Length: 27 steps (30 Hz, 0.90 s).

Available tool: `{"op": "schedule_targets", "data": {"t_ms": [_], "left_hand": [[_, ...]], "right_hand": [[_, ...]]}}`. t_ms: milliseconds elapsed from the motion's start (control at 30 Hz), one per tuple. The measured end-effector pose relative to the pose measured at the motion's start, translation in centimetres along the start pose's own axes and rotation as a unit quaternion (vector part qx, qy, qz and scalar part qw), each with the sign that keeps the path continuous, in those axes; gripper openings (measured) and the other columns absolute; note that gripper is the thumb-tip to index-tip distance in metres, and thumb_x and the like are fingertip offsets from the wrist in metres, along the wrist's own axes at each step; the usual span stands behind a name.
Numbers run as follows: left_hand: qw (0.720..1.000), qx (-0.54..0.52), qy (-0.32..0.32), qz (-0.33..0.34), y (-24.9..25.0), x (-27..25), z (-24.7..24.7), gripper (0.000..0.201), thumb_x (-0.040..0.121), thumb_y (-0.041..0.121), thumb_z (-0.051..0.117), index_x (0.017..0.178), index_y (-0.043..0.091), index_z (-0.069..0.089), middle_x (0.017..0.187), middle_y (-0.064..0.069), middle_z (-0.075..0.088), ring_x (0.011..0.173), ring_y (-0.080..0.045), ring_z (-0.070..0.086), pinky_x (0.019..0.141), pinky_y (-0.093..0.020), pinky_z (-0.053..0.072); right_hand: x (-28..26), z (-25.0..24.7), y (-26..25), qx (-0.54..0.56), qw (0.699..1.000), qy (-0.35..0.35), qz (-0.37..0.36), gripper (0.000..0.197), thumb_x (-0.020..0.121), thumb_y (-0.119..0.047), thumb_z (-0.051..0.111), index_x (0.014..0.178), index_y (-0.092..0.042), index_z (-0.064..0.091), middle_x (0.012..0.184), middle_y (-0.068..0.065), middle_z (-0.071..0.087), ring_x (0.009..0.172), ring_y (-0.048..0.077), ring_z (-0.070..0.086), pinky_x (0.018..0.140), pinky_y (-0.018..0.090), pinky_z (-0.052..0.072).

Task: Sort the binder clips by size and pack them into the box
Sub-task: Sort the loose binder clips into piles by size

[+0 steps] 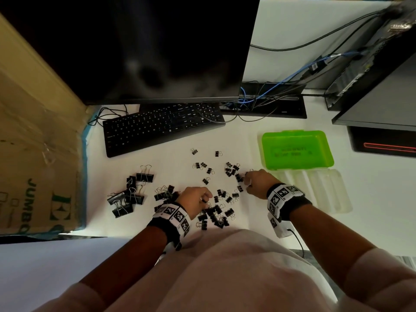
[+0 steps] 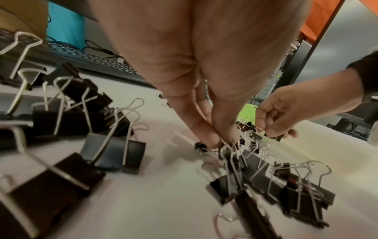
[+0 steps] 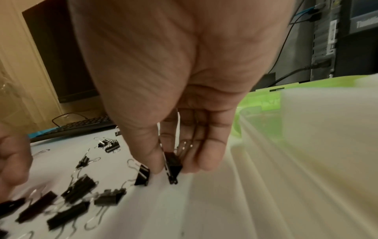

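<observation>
Head view runs from a cardboard carton at far left to the large binder clips, heaped on the white counter near the keyboard. Next comes the left hand, its grip closed in a pinch on a small binder clip at the edge of the small clips scattered just beside it. Further right, the right hand pinches another small clip between thumb and fingers, low over the counter. Right of that hand lies the clear lid, with the green box behind it, open and well apart from the large clips.
</observation>
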<state>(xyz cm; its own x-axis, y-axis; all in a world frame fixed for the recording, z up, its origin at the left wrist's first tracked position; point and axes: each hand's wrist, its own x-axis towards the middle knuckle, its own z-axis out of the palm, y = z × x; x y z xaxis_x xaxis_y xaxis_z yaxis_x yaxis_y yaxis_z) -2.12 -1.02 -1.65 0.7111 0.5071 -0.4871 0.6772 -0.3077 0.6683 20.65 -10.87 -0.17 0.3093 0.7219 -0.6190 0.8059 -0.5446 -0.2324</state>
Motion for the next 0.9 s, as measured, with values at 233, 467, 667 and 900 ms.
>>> {"op": "schedule_targets", "data": {"t_ms": [233, 467, 667, 900], "left_hand": [[0.999, 0.046, -0.001, 0.014, 0.3, 0.6, -0.3, 0.023, 0.092, 0.005, 0.047, 0.104, 0.016, 0.064, 0.101, -0.001, 0.065, 0.083, -0.005, 0.056, 0.074, -0.015, 0.045], [0.992, 0.108, -0.033, 0.057, 3.0, 3.7, 0.2, 0.042, 0.083, -0.002, 0.06, 0.12, 0.019, 0.056, 0.12, -0.001, 0.051, 0.095, -0.014, 0.052, 0.089, -0.024, 0.043], [0.987, 0.137, -0.053, 0.058, 3.9, 6.0, 1.7, 0.03, 0.087, 0.011, 0.061, 0.117, 0.016, 0.059, 0.118, -0.005, 0.051, 0.109, -0.023, 0.053, 0.092, -0.028, 0.042], [0.981, 0.139, 0.016, 0.135, 6.8, 7.6, 1.4, 0.048, 0.087, -0.005, 0.049, 0.129, 0.018, 0.048, 0.126, -0.002, 0.047, 0.107, -0.022, 0.055, 0.091, -0.03, 0.046]], "right_hand": [[0.5, -1.2, 0.8, 0.04, 0.995, 0.092, 0.026, 0.031, 0.087, -0.024, 0.057, 0.116, -0.014, 0.057, 0.113, 0.018, 0.062, 0.096, 0.035, 0.063, 0.079, 0.038, 0.054], [1.3, -1.1, 0.0, 0.036, 0.997, 0.072, -0.016, 0.021, 0.087, -0.029, 0.061, 0.101, -0.016, 0.068, 0.109, 0.014, 0.065, 0.096, 0.031, 0.062, 0.078, 0.033, 0.05], [0.9, -1.9, 1.3, 0.068, 0.995, 0.071, -0.028, 0.015, 0.083, -0.02, 0.059, 0.085, -0.013, 0.072, 0.093, 0.014, 0.071, 0.086, 0.031, 0.065, 0.074, 0.038, 0.055], [-0.1, -1.5, 2.6, 0.096, 0.99, 0.041, -0.091, 0.01, 0.084, -0.022, 0.066, 0.087, -0.015, 0.072, 0.092, 0.006, 0.073, 0.086, 0.023, 0.065, 0.073, 0.026, 0.046]]}}
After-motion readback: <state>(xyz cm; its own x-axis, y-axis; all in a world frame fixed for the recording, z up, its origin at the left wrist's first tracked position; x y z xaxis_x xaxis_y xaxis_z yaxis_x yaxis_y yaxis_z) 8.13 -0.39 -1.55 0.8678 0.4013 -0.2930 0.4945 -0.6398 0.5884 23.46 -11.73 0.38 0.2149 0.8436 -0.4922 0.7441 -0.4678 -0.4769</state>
